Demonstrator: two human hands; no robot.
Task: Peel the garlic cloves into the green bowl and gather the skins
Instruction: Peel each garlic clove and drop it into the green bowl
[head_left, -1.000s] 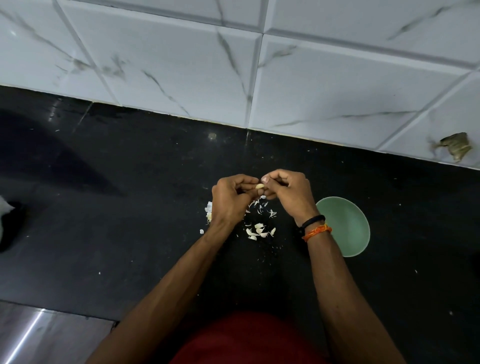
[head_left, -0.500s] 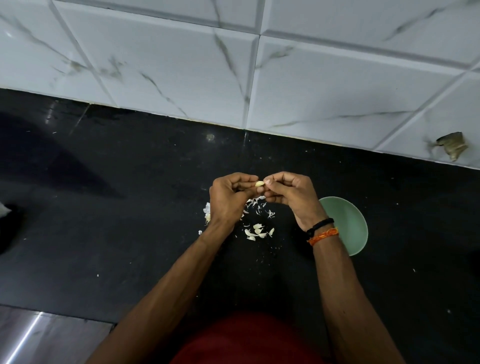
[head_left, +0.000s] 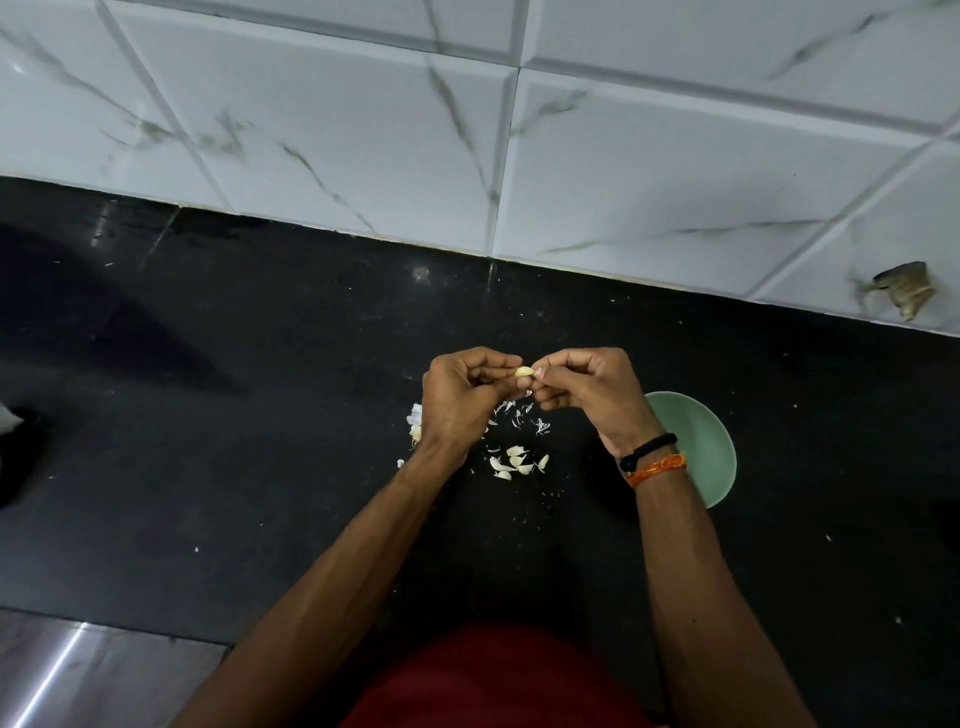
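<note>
White marble-veined wall tiles (head_left: 363, 130) back a glossy black stone desk (head_left: 234, 415). Above it, both hands meet fingertip to fingertip: the left hand (head_left: 460, 402) and the right hand (head_left: 589, 395) each pinch one small pale peeled garlic clove (head_left: 523, 372) held between them, fingers curled. Below the hands, a scatter of thin white garlic skins (head_left: 522, 418) lies on the desk, with a cluster of pale garlic cloves (head_left: 515, 462) just nearer the person. A round pale green bowl (head_left: 701, 447) sits on the desk beside the right wrist, which wears a black band (head_left: 649, 447) and an orange thread (head_left: 657, 467).
</note>
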